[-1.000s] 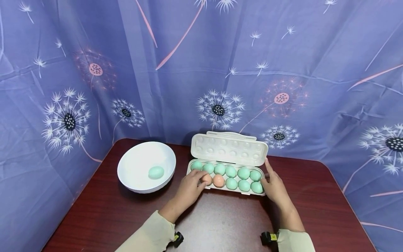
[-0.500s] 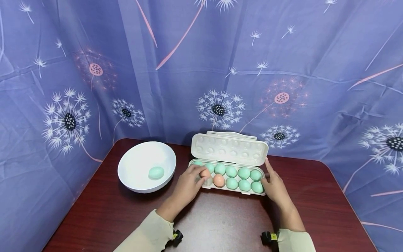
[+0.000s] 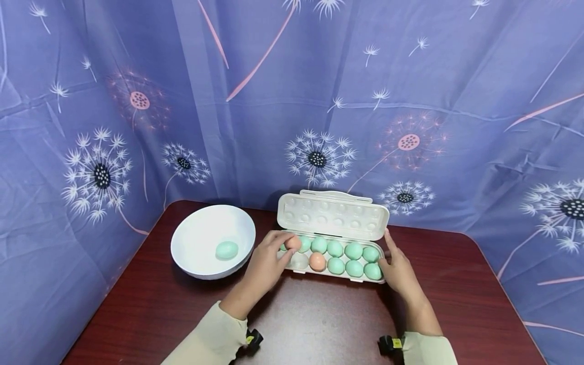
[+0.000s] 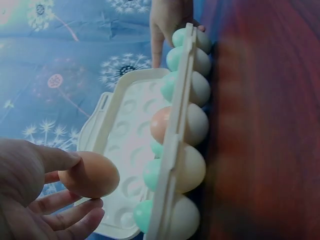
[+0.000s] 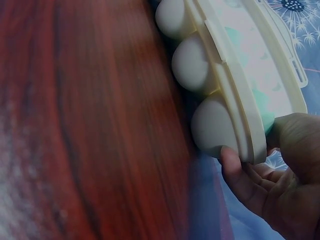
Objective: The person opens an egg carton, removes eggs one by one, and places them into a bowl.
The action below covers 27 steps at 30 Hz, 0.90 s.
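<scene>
Left fingers (image 4: 56,159) pinching brown egg (image 4: 95,175), right fingers (image 5: 243,187) gripping carton (image 3: 330,218)

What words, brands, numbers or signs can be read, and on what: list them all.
None legible.
Right yellow label on the black wrist device: too small to read.
Left yellow label on the other device: too small to read.
Eggs, carton, bowl, cloth: no lettering visible.

Brown egg (image 3: 294,244): smooth, oval, held clear above the left end of the white egg carton (image 3: 333,215); carton: lid open, base seated on the tabletop (image 3: 328,314)
</scene>
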Tool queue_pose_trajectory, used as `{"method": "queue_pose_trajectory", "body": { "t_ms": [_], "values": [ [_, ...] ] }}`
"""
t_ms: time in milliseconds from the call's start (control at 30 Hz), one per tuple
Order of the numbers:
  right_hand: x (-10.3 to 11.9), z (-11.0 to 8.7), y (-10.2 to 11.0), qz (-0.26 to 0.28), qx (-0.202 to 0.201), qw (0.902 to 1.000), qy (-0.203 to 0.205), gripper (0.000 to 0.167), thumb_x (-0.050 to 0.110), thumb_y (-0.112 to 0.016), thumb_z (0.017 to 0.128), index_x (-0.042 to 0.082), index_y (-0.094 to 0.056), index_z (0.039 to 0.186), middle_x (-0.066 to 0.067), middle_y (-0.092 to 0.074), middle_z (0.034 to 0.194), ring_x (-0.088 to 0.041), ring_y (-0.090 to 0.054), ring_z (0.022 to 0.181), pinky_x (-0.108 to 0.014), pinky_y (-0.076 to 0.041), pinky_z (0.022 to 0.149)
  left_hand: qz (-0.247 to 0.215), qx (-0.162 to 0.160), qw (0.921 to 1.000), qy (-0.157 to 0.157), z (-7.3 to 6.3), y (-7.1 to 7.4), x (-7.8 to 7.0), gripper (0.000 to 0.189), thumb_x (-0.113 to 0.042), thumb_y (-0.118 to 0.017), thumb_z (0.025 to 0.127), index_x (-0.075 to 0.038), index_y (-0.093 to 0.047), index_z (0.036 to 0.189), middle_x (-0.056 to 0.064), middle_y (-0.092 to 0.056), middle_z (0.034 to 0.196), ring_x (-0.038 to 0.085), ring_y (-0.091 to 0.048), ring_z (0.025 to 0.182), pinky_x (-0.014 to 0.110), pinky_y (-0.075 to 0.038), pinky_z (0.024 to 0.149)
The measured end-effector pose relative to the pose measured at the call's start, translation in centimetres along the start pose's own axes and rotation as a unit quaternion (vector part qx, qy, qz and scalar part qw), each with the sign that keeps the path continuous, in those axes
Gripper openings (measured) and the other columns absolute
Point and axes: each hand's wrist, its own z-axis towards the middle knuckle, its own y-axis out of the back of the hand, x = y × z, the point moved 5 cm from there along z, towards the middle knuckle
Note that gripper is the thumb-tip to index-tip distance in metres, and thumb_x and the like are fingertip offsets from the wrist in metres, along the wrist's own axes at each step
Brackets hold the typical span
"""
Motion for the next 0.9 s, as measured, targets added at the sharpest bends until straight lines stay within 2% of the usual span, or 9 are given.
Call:
{"method": "queue_pose_trajectory", "body": {
  "t_ms": [233, 433, 533, 900],
  "values": [
    [0.1, -0.1, 0.1, 0.0, -0.001, 1.0, -0.001, 0.085, 0.011, -0.051, 0.095, 0.029, -0.004, 0.163, -0.025, -0.061, 0.121, -0.03, -0.062, 0.097, -0.04, -0.049, 0.083, -0.019, -0.019, 0.9995, 0.017, 0.6, 1.7, 0.3, 0.038, -0.017, -0.074, 0.092, -0.012, -0.068, 0.129, 0.008, -0.064, 0.122, 0.023, -0.067, 0.108, 0.039, -0.057, 0.087],
    [0.1, -0.1, 0.1, 0.003, -0.003, 1.0, -0.004, 0.085, 0.009, -0.052, 0.095, 0.029, -0.006, 0.163, -0.025, -0.062, 0.119, -0.029, -0.062, 0.095, -0.041, -0.049, 0.084, -0.045, -0.039, 0.9975, 0.037, 1.3, 3.3, 1.1, 0.038, -0.014, -0.073, 0.093, -0.01, -0.067, 0.13, 0.009, -0.064, 0.122, 0.022, -0.068, 0.104, 0.034, -0.059, 0.085],
    [0.1, -0.1, 0.0, 0.002, -0.003, 1.0, -0.003, 0.085, 0.009, -0.053, 0.095, 0.028, -0.006, 0.163, -0.025, -0.062, 0.119, -0.029, -0.062, 0.095, -0.042, -0.049, 0.084, -0.053, -0.049, 0.9966, 0.04, 1.5, 4.0, 1.6, 0.038, -0.013, -0.072, 0.093, -0.008, -0.066, 0.13, 0.011, -0.064, 0.123, 0.023, -0.068, 0.102, 0.037, -0.06, 0.084],
    [0.1, -0.1, 0.0, -0.001, -0.001, 1.0, -0.002, 0.084, 0.011, -0.052, 0.095, 0.028, -0.005, 0.163, -0.026, -0.062, 0.12, -0.033, -0.063, 0.1, -0.042, -0.049, 0.084, -0.029, -0.088, 0.9938, 0.062, 2.1, 6.9, 3.2, 0.038, -0.014, -0.073, 0.091, -0.007, -0.068, 0.128, 0.014, -0.064, 0.124, 0.03, -0.065, 0.111, 0.046, -0.059, 0.087]
  ]
}}
